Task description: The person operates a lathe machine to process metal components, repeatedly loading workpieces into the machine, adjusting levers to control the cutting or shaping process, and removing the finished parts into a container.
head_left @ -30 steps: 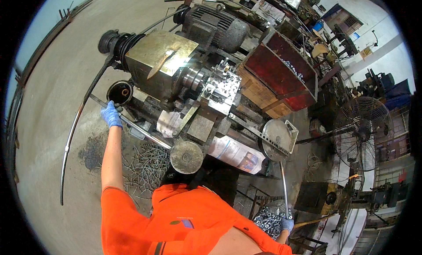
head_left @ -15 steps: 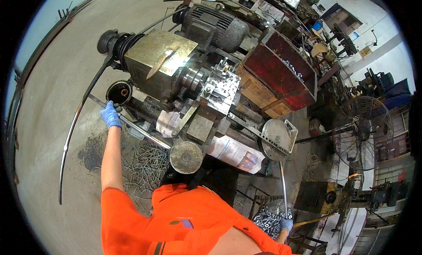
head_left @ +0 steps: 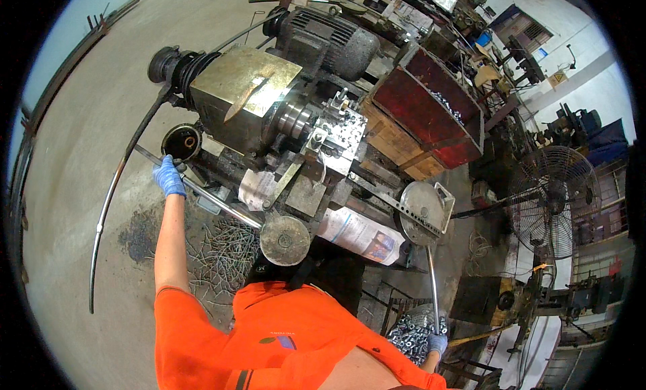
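— Grey concrete floor [head_left: 74, 188] is seen around an old lathe [head_left: 282, 121], with metal swarf [head_left: 222, 249] scattered beside its base. What is held by the left hand [head_left: 168, 177]?

— A long steel bar [head_left: 202, 196] is gripped by it, blue-gloved fingers closed around the bar just below a dark round cup [head_left: 182, 142] at the machine's end.

— And the right hand [head_left: 437, 343]?

— It is gloved too, low at the frame's edge, wrapped on the lower end of a thin upright lever [head_left: 432, 282]; the grasp seems closed, though it is small there. A heap of nuts [head_left: 407, 333] lies just beside it.
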Demonstrator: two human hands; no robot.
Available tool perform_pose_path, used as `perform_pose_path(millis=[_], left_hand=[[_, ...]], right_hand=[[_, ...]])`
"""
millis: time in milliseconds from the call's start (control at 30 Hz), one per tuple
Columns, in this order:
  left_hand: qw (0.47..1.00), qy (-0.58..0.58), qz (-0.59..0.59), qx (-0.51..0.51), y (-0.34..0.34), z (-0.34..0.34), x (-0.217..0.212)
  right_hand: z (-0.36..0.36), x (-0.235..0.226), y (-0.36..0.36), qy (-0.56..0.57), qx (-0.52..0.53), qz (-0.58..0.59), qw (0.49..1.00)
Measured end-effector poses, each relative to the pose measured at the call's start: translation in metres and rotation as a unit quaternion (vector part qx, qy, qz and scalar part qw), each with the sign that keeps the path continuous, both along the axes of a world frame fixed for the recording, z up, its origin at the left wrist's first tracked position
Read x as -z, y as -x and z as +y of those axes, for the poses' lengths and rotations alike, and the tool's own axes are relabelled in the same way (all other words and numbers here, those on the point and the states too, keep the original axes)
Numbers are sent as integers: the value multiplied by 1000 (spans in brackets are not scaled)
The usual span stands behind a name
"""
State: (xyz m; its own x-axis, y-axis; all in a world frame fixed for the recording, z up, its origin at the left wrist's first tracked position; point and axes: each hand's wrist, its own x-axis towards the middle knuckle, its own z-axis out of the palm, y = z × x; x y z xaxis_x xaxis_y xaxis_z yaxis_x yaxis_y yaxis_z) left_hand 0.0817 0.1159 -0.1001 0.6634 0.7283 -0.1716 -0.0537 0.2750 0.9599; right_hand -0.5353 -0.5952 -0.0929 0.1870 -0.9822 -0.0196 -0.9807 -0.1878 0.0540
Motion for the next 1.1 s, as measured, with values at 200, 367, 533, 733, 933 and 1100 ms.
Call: perform_pose_path(millis=[200,367,533,733,933,1100], left_hand=[[1000,4,-4,-3,0,2,3],[1000,2,3,-4,-1,3,2],[1000,17,-1,-11,-4,12,14],[1000,17,-16,6,-5,8,12],[1000,14,-10,4,-2,11,11],[1000,23,-11,6,-6,10,14]], right_hand=[[3,-4,-2,-14,32,18,999],[12,-6,-8,-3,57,43,997],[40,-31,-35,-13,2,-13,1000],[20,-12,-10,-27,77,32,996],[22,-10,-11,-15,46,26,999],[13,2,4,1,37,38,999]])
